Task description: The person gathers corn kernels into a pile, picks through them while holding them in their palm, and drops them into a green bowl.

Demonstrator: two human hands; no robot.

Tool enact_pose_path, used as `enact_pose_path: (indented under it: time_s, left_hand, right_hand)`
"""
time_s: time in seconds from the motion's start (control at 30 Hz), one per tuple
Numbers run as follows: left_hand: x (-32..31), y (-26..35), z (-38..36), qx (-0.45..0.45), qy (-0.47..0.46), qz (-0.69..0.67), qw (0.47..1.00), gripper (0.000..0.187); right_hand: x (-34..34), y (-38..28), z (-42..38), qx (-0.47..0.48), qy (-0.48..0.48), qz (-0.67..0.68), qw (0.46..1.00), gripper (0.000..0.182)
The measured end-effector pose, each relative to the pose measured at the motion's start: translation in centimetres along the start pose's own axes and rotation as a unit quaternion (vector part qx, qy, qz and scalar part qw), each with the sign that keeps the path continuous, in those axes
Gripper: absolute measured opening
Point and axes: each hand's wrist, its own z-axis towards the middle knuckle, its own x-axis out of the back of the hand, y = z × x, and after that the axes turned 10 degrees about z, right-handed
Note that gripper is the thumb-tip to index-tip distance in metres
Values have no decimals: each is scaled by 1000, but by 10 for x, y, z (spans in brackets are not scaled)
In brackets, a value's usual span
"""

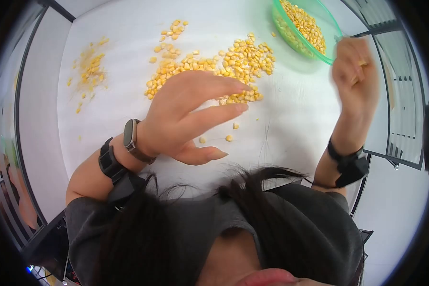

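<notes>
My left hand (190,112) is open, its fingers apart, just above or at the near edge of a loose pile of yellow corn kernels (248,57) on the white tabletop (291,114). The hand hides part of the pile. Beside the rim of a green see-through bowl (285,37), my right hand (355,71) is raised with its fingers curled in. Yellow corn kernels show between those fingers; motion blurs the hand slightly. The bowl holds many more kernels (310,28) and is cut off by the top of the view.
A smaller patch of yellow kernels (91,69), partly blurred, lies at the left of the table. A few single kernels (229,138) rest near my left fingertips. Low white walls (38,95) bound the table's sides. A watch (130,136) and dark straps are on my wrists.
</notes>
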Motion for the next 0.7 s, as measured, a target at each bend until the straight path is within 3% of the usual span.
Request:
enact_pose_path:
  time_s: [0.07, 0.1, 0.17, 0.23, 0.27, 0.3, 0.37, 0.43, 0.5, 0.63, 0.7]
  left_hand:
    - [-1, 1, 2, -15, -5, -9, 1000, 50]
    - [-2, 2, 2, -22, -12, -10, 1000, 49]
    - [-4, 2, 0, -27, -9, -11, 1000, 49]
    - [-4, 3, -2, -30, -9, -13, 999, 48]
    - [-4, 2, -2, -30, -6, -11, 999, 48]
    - [-4, 2, -3, -28, -4, -8, 1000, 48]
    - [-3, 1, -2, -25, -2, -3, 1000, 48]
    - [-4, 1, -3, -23, -3, -3, 1000, 48]
    - [-5, 0, -3, -25, -7, -12, 1000, 47]
    - [-6, 0, -3, -23, -10, -11, 1000, 46]
    - [-4, 1, -2, -22, -16, -1, 1000, 45]
  right_hand:
    - [2, -27, 22, 226, -56, -235, 944, 26]
    - [5, -37, 36, 347, -62, -352, 867, 30]
    - [30, -47, 65, 465, 100, -592, 651, 39]
    - [50, -54, 80, 277, 82, -748, 597, 41]
    - [61, -68, 85, 160, 96, -785, 591, 42]
    - [59, -63, 83, 161, 93, -785, 590, 42]
    - [55, -53, 74, 143, 129, -724, 662, 47]
    - [59, -60, 72, 132, 107, -728, 664, 51]
    - [63, -64, 70, 133, 76, -665, 731, 43]
    - [60, -61, 68, 118, 104, -707, 689, 36]
    - [61, -64, 67, 115, 68, -722, 679, 38]
